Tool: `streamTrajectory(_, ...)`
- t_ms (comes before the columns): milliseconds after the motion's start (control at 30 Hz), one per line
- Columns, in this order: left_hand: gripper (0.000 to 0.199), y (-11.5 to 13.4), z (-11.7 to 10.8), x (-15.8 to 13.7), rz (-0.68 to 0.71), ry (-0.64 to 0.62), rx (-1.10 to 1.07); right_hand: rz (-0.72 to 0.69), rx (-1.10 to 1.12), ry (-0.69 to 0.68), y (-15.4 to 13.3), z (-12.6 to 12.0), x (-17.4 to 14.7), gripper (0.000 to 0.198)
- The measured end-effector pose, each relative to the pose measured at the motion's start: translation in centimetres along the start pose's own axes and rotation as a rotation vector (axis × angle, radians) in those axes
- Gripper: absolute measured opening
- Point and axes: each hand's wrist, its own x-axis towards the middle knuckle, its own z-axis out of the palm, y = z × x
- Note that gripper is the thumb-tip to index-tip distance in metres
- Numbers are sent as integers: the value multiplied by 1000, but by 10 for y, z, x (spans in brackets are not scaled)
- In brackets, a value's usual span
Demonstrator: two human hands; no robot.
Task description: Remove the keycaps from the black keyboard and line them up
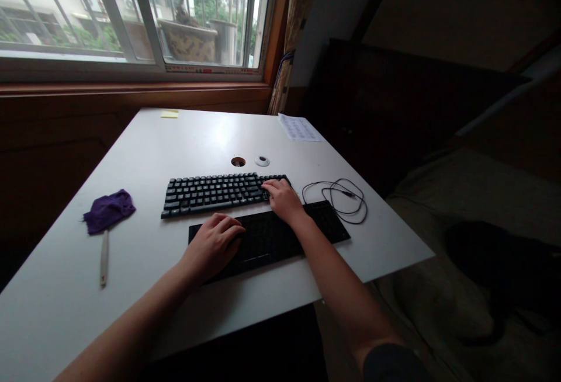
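Black keys (210,192) lie in keyboard layout on the white table, with no clear frame around them. Nearer to me is a flat black keyboard base (258,259), its surface too dark to make out in detail. My left hand (214,242) rests loosely on the left part of the base, fingers bent and a little apart. Reaching over the base, my right hand (283,198) has its fingertips closed down at a keycap near the right end of the keys. A thin black cable (346,194) is coiled to the right.
A purple cloth (109,211) covers the head of a tool with a pale handle (104,259) at left. Toward the window are a round table hole (238,162), a white ring cap (262,161), a yellow note (169,114) and a printed sheet (300,128).
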Motion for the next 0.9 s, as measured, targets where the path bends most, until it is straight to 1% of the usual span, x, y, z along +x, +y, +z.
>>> streamTrajectory(200,20,1,-1,0,-1,-3,-3,148,7,149,18,-8,-8,44)
streamTrajectory(333,20,1,0,-1,-3,-2,-2,214,5,179,29,-9,-15,44)
streamTrajectory(533,19,0,0,-1,-3,-7,4,178,-7,124,28,-5,-16,45)
streamTrajectory(900,19,1,-1,0,5,8,0,158,-16,89,23,-6,-21,41)
